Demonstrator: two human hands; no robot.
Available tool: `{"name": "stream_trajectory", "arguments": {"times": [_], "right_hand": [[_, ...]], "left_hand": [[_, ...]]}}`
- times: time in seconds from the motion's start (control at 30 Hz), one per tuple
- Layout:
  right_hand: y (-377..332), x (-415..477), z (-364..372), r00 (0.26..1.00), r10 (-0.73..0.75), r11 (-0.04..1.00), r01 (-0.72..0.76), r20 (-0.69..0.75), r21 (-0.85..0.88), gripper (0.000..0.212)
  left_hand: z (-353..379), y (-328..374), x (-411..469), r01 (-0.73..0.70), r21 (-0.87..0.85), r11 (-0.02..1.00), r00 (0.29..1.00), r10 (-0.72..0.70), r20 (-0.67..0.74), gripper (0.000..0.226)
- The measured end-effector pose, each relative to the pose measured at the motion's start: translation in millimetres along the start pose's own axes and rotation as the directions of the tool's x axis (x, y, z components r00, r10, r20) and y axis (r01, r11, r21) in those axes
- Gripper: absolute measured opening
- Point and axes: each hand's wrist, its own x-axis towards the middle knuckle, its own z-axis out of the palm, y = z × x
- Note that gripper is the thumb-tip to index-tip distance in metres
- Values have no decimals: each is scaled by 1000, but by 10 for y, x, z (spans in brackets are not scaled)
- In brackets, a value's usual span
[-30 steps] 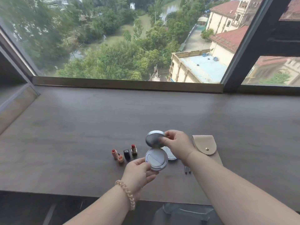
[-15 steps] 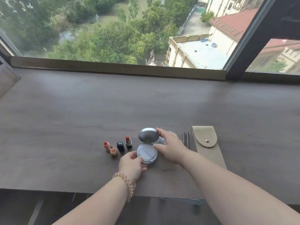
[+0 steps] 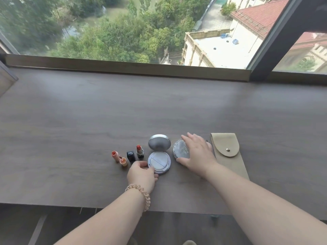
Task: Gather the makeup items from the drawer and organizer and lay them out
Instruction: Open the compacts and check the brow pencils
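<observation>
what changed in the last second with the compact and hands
The open compact came down onto the desk; the left hand still holds its base. The right hand left the lid and moved right onto the closed compact. Lipsticks and pouch stayed put.

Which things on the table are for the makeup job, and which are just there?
For the job:
open compact, held by the left hand
round case under the right hand
red lipstick
black cap
peach lipstick and peach cap

Just there:
beige pouch, snapped shut, untouched
spiral band on the left wrist
</observation>
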Motion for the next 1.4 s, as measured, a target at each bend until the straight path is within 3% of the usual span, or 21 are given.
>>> {"name": "stream_trajectory", "arguments": {"times": [0.1, 0.23, 0.33, 0.43, 0.5, 0.57, 0.63, 0.67, 0.73, 0.9, 1.03, 1.17, 1.27, 1.33, 1.4], "right_hand": [[120, 4, 44, 998, 41, 998, -38, 56, -59, 88], [139, -15, 91, 999, 32, 999, -32, -11, 8, 86], [146, -48, 78, 997, 48, 994, -42, -64, 100, 83], [186, -139, -43, 975, 154, 943, -96, -163, 318, 74], [243, -243, -173, 963, 233, 798, -108, -139, 593, 69], [289, -338, -292, 976, 213, 533, -80, -42, 843, 67], [336, -421, -410, 990, 137, 332, -35, -11, 943, 62], [347, -455, -472, 995, 95, 299, -7, -23, 954, 61], [369, -509, -572, 998, 13, 284, 61, -67, 957, 62], [436, -630, -718, 989, -46, 264, 144, -137, 954, 77], [464, -725, -812, 984, -99, 348, 174, -148, 921, 78], [439, -837, -936, 977, -199, 440, 160, -78, 884, 67], [398, -895, -1031, 972, -220, 496, 189, -88, 848, 44], [360, -924, -1071, 968, -241, 473, 184, -74, 862, 40], [327, -946, -1103, 960, -275, 424, 160, -42, 891, 54]], "left_hand": [[36, -15, 3, 9, 5, 1000, 999, -8, -48, 15], [110, 45, -201, -27, 32, 999, 991, 31, -131, 22], [214, 184, -406, -109, -29, 994, 992, 107, -60, 20], [297, 330, -504, -181, -76, 981, 983, 183, 21, 16], [329, 421, -562, -199, -141, 970, 970, 215, 110, 21], [345, 518, -650, -176, -230, 957, 939, 233, 254, 29], [376, 577, -739, -146, -288, 946, 868, 263, 422, 48], [397, 601, -775, -119, -304, 945, 828, 264, 495, 59], [434, 651, -862, -37, -344, 938, 753, 253, 608, 71], [447, 698, -1013, 82, -427, 901, 611, 293, 735, 67], [464, 692, -1197, 26, -422, 906, 681, 293, 671, 66], [405, 664, -1321, -26, -449, 893, 694, 340, 635, 53], [363, 647, -1400, -31, -483, 875, 702, 362, 613, 59], [311, 648, -1432, -28, -501, 865, 684, 382, 621, 63], [246, 667, -1447, -39, -493, 869, 637, 401, 658, 58]]}}
